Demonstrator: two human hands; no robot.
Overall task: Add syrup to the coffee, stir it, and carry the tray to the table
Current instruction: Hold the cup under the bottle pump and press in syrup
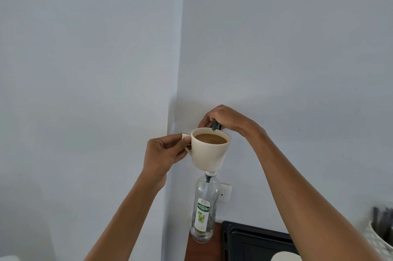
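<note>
A cream coffee cup (pixel 209 154) full of brown coffee is held up in the air by its handle in my left hand (pixel 164 152). Behind the cup's far rim, my right hand (pixel 223 119) presses on the dark green pump head (pixel 216 126) of a clear glass syrup bottle (pixel 204 212). The bottle stands upright on the wooden counter, directly below and behind the cup, and holds only a little syrup at its bottom. The pump spout hangs just above the coffee. The cup hides the bottle's neck.
A black tray (pixel 255 243) lies on the wooden counter (pixel 204 250) to the right of the bottle. A white round object (pixel 285 257) sits at the bottom edge. A patterned holder with dark utensils (pixel 380 233) stands far right. A wall socket (pixel 225 191) is behind the bottle.
</note>
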